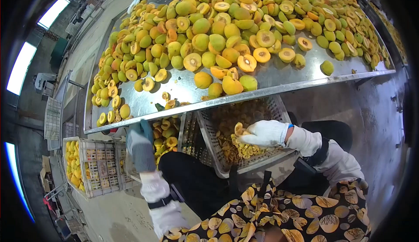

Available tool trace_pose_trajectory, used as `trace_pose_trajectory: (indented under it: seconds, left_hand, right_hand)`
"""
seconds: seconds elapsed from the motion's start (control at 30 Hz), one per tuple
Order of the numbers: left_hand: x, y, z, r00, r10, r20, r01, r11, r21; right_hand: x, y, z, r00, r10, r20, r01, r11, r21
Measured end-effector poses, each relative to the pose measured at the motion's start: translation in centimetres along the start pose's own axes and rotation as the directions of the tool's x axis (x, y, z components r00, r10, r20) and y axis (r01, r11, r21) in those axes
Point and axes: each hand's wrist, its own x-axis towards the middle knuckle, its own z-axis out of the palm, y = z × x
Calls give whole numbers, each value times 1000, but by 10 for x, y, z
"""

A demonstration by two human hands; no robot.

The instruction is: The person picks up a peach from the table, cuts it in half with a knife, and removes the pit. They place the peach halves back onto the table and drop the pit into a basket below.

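Observation:
My right hand (266, 133), in a white glove, is closed with a small yellow-brown fruit scrap (238, 129) at its fingertips. It is over a grey plastic crate (209, 144) holding ring-shaped fruit scraps (248, 149). My left hand (140, 136), in a grey-blue glove, is at the front edge of the metal table (183, 106). Its fingers are blurred and partly hidden, so what they hold does not show. Beside it, under the table, another container of yellow fruit halves (168, 133) is partly covered by the tabletop and my knee.
Yellow-green peach-like fruit (200, 41), whole and halved, is heaped across the table behind its raised rim. A pale crate (102, 168) with yellow fruit stands on the floor at left. My knees are on both sides of the scrap crate. Part of another person shows at the far edge.

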Motion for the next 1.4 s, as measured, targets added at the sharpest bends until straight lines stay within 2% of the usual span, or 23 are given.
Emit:
trace_pose_trajectory:
  seconds: [0.03,0.1,0.13,0.17,0.2,0.23,0.3,0.37,0.47,0.53,0.6,0.63,0.7,0.8,0.87,0.9,0.93,0.97,1.0,1.07,1.1,1.2,1.4]
  left_hand:
    - [12,32,-14,997,-60,49,50,981,187]
    - [39,47,11,970,181,-163,-141,963,230]
    - [57,45,34,968,219,-122,-196,965,177]
    - [67,62,46,987,138,84,-145,985,93]
    - [72,75,54,970,168,176,-186,978,96]
    - [74,92,63,961,192,201,-198,980,12]
    - [51,125,64,893,351,281,-347,935,-67]
    - [42,144,61,852,373,367,-353,927,-122]
    - [50,158,67,637,446,629,-434,882,-185]
    - [41,163,74,628,432,648,-329,901,-282]
    - [30,182,70,618,440,651,-253,896,-365]
    - [11,193,56,697,475,537,-368,880,-302]
    - [-15,199,52,699,635,328,-561,772,-300]
    - [-39,209,28,690,706,159,-626,692,-360]
    - [-15,196,27,792,605,82,-390,605,-695]
    - [27,173,51,840,537,-76,-468,648,-601]
    - [59,165,32,923,382,47,-362,905,-224]
    - [95,149,43,928,355,-111,-341,931,127]
    - [137,127,63,976,216,-40,-203,957,208]
    - [180,82,101,972,219,-79,-204,965,165]
    - [167,93,90,955,282,-87,-263,947,184]
    - [163,92,108,966,252,59,-256,964,73]
    - [168,99,124,943,145,299,-94,979,-181]
  right_hand:
    - [1,-1,4,1000,4,8,-4,997,-83]
    - [1,-1,9,1000,16,16,-12,968,-252]
    - [-2,-4,6,1000,24,0,-23,971,-240]
    - [-2,-3,6,999,30,-25,-35,973,-229]
    - [-2,-1,6,998,37,-52,-48,974,-220]
    - [-3,2,5,996,45,-77,-61,976,-209]
    - [-5,1,2,992,20,-126,-43,982,-186]
    - [-6,1,7,994,22,-106,-40,985,-170]
    - [-6,-1,4,998,2,-68,-14,984,-178]
    - [-6,-2,7,998,-7,-58,-3,986,-168]
    - [-6,-3,3,997,-2,-81,-13,984,-176]
    - [-8,-4,2,995,11,-95,-28,983,-180]
    - [-11,-2,4,993,32,-116,-52,983,-175]
    - [-16,-2,1,983,65,-170,-102,971,-216]
    - [-17,3,2,976,64,-208,-120,955,-269]
    - [-19,7,4,972,68,-224,-134,947,-292]
    - [-18,15,11,952,38,-304,-142,935,-325]
    - [-18,17,11,956,39,-292,-140,933,-333]
    - [-19,20,10,959,43,-279,-140,930,-339]
    - [-21,24,11,966,70,-250,-156,927,-342]
    - [-21,24,12,958,86,-275,-185,915,-359]
    - [-18,36,21,918,-39,-394,-130,910,-394]
    - [-21,27,24,952,-15,-305,-110,916,-387]
